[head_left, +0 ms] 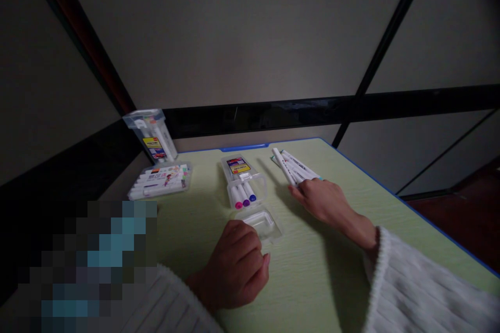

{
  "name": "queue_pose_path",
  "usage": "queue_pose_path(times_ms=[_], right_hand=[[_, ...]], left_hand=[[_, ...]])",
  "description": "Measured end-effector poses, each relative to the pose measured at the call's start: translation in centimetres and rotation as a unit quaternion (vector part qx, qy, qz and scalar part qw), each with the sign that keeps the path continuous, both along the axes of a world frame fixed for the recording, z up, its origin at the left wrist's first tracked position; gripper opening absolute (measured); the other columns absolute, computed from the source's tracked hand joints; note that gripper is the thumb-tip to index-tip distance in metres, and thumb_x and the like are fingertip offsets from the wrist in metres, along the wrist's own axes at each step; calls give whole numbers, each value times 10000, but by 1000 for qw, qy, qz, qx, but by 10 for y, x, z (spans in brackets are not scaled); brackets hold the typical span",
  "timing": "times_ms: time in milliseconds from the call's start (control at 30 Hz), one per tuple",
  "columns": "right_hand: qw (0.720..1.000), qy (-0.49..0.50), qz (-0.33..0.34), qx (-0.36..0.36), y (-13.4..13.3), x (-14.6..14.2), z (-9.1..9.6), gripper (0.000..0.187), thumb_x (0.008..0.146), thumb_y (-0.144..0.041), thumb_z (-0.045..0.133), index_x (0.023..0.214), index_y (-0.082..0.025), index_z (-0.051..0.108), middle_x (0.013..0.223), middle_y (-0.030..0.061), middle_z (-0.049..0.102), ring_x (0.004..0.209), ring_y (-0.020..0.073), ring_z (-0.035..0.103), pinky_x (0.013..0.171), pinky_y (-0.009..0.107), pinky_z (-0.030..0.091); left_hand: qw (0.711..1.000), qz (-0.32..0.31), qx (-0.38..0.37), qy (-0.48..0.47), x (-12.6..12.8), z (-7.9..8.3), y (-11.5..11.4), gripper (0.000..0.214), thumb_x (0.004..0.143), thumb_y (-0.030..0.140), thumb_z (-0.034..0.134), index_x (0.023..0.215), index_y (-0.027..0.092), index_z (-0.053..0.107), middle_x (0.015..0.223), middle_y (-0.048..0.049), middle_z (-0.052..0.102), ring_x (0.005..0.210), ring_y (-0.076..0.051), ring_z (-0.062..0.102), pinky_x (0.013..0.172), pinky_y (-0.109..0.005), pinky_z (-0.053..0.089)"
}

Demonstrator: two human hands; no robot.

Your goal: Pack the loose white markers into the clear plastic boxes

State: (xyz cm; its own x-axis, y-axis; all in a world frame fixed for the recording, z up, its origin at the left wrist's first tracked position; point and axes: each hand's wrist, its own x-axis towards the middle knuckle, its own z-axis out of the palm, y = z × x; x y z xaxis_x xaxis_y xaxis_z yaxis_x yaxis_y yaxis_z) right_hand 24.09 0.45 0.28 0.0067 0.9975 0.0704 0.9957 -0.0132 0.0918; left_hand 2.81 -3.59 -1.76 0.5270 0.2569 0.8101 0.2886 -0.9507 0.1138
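My right hand (322,199) is at a small pile of white markers (300,171) on the right of the table, its fingers closed on the near end of one marker (284,165). The undersides of those fingers are hidden. My left hand (238,265) is curled into a loose fist low in the middle, with nothing seen in it. Just beyond it lies the clear plastic lid (262,225). Past the lid, a clear marker case (244,182) lies on its side, its mouth towards me. Several markers inside show pink, purple and blue ends.
At the back left, a clear case of markers (153,138) stands upright. In front of it a flat case of markers (162,181) lies on the pale green table (304,276). The table has a blue edge (414,208), and a panelled wall (242,36) rises behind it.
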Motion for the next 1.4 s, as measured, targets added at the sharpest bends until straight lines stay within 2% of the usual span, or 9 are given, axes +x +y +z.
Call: queue_pose_path(times_ms=[600,767,1067,1400], right_hand=[[996,65,9,59,1,0,6,617,904,-473,178,637,-147,628,607,109,647,568,200,610,484,277,254],[994,72,23,83,1,0,4,552,907,-459,206,685,-154,609,598,92,637,539,188,588,483,269,245],[985,107,45,130,0,1,4,361,909,-408,288,780,-176,533,705,75,656,569,207,591,486,261,255],[957,167,101,215,1,7,-2,433,906,-466,251,795,-166,542,701,78,625,546,178,541,500,252,291]], left_hand=[[1000,1,1,2,-1,-1,0,241,734,36,482,562,170,380,546,7,469,594,-130,436,595,-306,362],[1000,5,-1,0,0,0,-1,240,741,39,470,561,174,388,549,6,475,593,-133,442,597,-309,366],[1000,4,-1,-5,-1,3,-1,249,725,20,485,562,172,373,536,12,465,574,-125,430,586,-304,364],[997,30,-11,-73,-2,3,-1,207,714,10,498,628,175,409,585,12,467,586,-122,442,566,-287,380]])
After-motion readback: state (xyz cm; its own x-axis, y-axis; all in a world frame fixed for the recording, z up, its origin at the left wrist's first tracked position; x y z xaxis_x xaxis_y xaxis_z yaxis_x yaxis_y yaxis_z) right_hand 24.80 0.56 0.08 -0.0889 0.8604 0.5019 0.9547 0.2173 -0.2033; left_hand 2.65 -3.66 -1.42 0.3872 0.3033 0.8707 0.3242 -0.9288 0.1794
